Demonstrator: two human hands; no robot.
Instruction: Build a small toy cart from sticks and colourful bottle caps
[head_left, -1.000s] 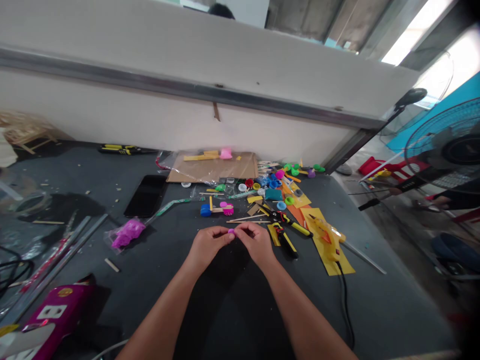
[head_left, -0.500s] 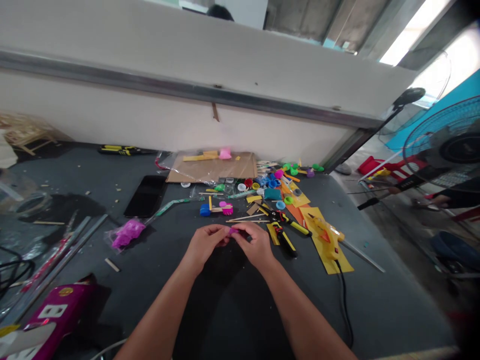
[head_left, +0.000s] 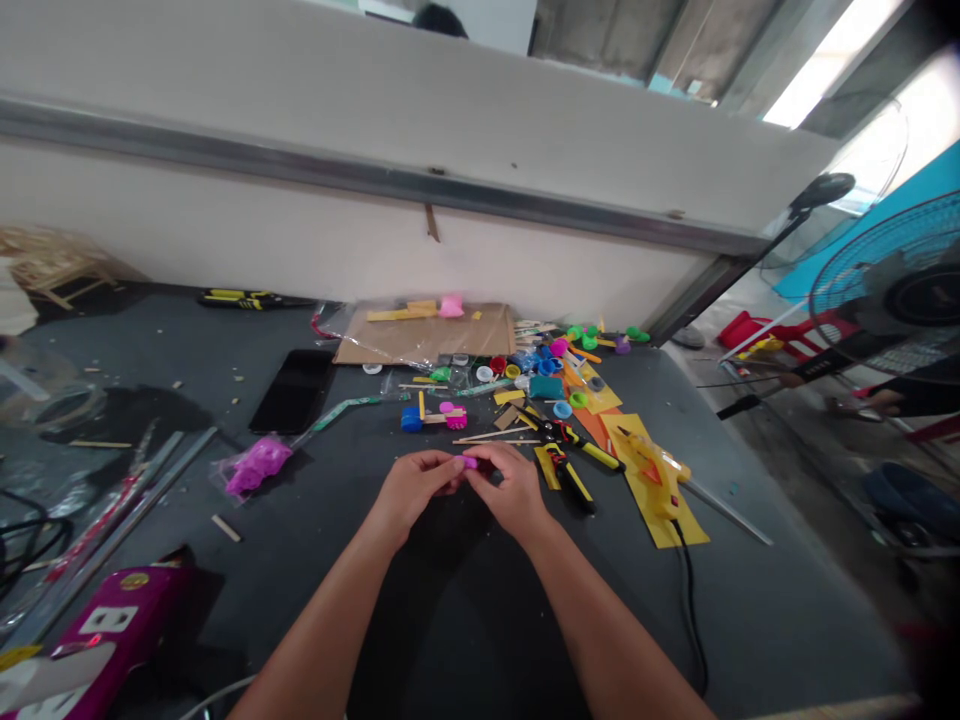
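Between the fingertips of both hands is a small piece of purple clay point(head_left: 469, 462); its lower part is hidden by the fingers. My left hand point(head_left: 416, 490) pinches it from the left, and my right hand point(head_left: 510, 485) pinches it from the right. Just beyond the hands lies a small model point(head_left: 435, 417) with a blue end, a pink end and a stick between them. Thin wooden sticks point(head_left: 499, 437) rest right behind my right hand. A bag of purple clay point(head_left: 257, 465) sits off to the left.
Yellow-handled pliers point(head_left: 574, 480) and a yellow glue gun point(head_left: 660, 485) lie to the right. Coloured bottle caps point(head_left: 551, 367) cluster behind them. A black phone point(head_left: 292, 390), cardboard point(head_left: 427, 338) and a magenta power strip point(head_left: 124, 630) are on the table. A fan point(head_left: 907, 295) stands right.
The purple piece has turned slightly in my fingertips and shows a little more of its side. Both hands stay in nearly the same place.
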